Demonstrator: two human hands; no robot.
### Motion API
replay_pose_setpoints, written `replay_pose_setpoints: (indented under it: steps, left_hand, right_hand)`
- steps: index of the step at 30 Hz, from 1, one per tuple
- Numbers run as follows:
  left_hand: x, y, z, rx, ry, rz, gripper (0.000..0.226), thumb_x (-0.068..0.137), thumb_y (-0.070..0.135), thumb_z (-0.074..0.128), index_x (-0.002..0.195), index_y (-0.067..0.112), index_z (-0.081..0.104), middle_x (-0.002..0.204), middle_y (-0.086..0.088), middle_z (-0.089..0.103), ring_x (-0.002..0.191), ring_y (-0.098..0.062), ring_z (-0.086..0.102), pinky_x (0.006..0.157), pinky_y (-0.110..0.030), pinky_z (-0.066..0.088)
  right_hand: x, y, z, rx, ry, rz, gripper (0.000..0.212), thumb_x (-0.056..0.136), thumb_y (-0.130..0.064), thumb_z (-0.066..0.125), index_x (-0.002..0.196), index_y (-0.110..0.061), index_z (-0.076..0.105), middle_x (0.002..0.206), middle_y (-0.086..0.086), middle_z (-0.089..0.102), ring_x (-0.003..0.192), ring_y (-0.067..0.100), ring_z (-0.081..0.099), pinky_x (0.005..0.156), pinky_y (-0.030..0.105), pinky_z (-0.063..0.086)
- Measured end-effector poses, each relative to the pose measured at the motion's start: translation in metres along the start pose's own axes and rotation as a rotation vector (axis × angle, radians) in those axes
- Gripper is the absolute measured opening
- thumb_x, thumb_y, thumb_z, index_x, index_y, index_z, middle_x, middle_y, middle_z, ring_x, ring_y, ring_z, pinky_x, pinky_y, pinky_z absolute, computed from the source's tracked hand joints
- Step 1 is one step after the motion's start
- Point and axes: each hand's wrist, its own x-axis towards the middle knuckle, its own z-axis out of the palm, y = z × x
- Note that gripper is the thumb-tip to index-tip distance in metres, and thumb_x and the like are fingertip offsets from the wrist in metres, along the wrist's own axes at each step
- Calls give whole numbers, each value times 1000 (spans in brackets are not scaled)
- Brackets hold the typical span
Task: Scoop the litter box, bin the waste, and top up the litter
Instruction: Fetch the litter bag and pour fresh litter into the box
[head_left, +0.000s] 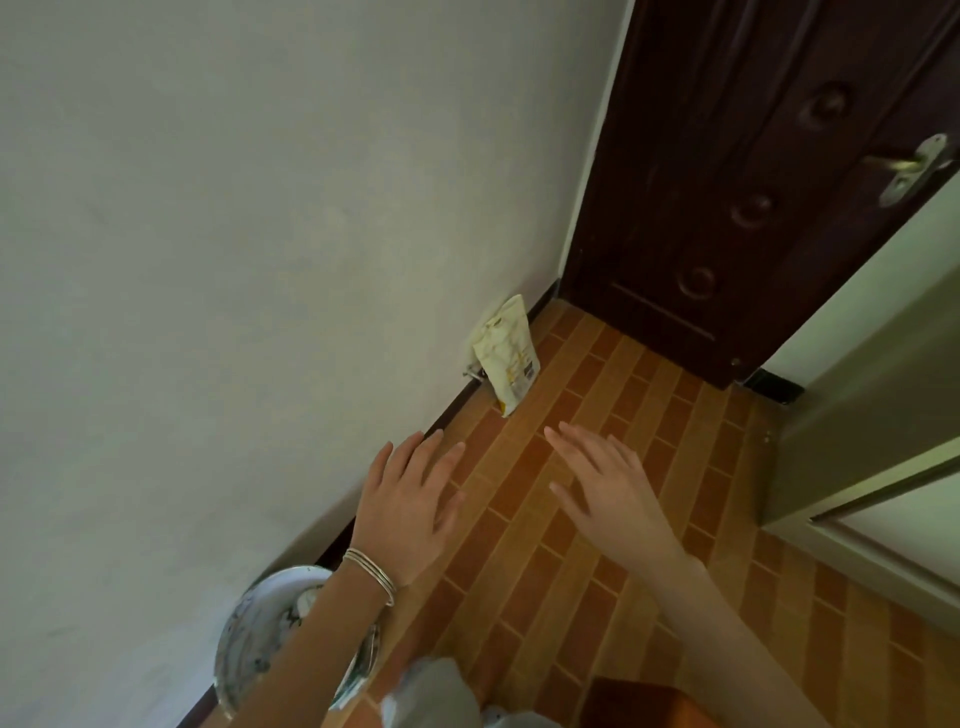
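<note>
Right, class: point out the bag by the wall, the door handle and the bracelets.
bag (508, 356): head view, middle of its cream front face.
door handle (915, 167): head view, on the metal plate behind the lever.
bracelets (371, 571): head view, on the silver bands across the left wrist.

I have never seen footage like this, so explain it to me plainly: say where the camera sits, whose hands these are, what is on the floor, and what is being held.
There is no machine here. One wide-angle camera sits on a person's head, looking forward and down, so the two bare arms reaching out are the wearer's own. The left hand, with thin bangles on the wrist, and the right hand are both open with fingers spread, holding nothing. They stretch over a brick-patterned tile floor toward a pale yellow bag standing against the wall, possibly the litter. Behind it is a dark wooden door. Under the left forearm lies a round marbled dish. No litter box is visible.
</note>
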Motion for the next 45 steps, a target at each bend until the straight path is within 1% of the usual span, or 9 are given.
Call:
replay_pose_setpoints:
  steps: [4,8,12,16,23,30,33,39,45]
  left_hand:
    - [31,-1,17,-11,-27,20,49,87,42,38,133,25,41,132,-6,55,121,-29,52,101,-52,40]
    - [75,-13,31,-4,-56,28,50,85,42,41,133,25,45,132,-4,55,121,-29,51,103,-50,39]
    - [132,-28,31,-7,-57,45,50,88,44,37,131,23,50,131,-6,56,119,-30,54,100,-52,41]
    - [192,-40,25,-3,-33,82,50,87,43,36,130,22,49,129,-8,57,116,-31,56,98,-52,43]
    - [263,-50,27,60,-44,86,53,87,47,34,131,23,51,134,-6,54,121,-29,52,104,-48,35]
    - [318,-41,42,73,-52,46,52,90,48,31,130,24,52,132,-5,56,120,-29,53,103,-49,37]
    - [349,-28,44,58,-27,6,54,94,51,21,130,24,52,131,-6,57,119,-30,54,102,-50,38]
    - [413,8,48,87,7,-93,51,89,47,33,131,25,50,132,-5,56,120,-29,54,102,-50,38]
    - [466,41,50,105,51,-196,51,88,47,33,131,24,50,132,-5,56,120,-29,54,102,-50,39]
  right_hand:
    - [15,28,19,2,-89,60,58,90,-35,55,142,-22,33,142,0,43,131,17,40,109,41,24]
    - [48,50,25,-14,-134,90,57,93,-38,48,145,-25,28,146,-2,38,134,16,35,111,38,18]
    - [94,70,13,-5,-111,103,56,93,-35,49,145,-23,29,147,0,35,135,18,33,111,39,19]
    - [142,88,2,3,-53,117,55,90,-31,57,140,-21,38,143,1,42,130,20,41,109,39,22]
    - [200,116,6,29,-41,120,54,92,-33,54,141,-22,36,144,1,39,130,20,39,109,35,19]
    - [253,164,17,63,-87,52,54,91,-31,54,142,-23,35,145,0,38,130,20,39,109,37,21]
    - [284,193,14,80,-108,14,54,95,-34,47,144,-26,28,148,-5,31,135,14,31,112,34,13]
    - [343,262,-8,110,-124,-92,54,95,-32,47,144,-25,27,149,-4,29,137,14,27,113,34,12]
    - [391,327,-18,104,-89,-243,54,89,-28,59,139,-21,40,140,1,45,128,19,43,107,36,23]
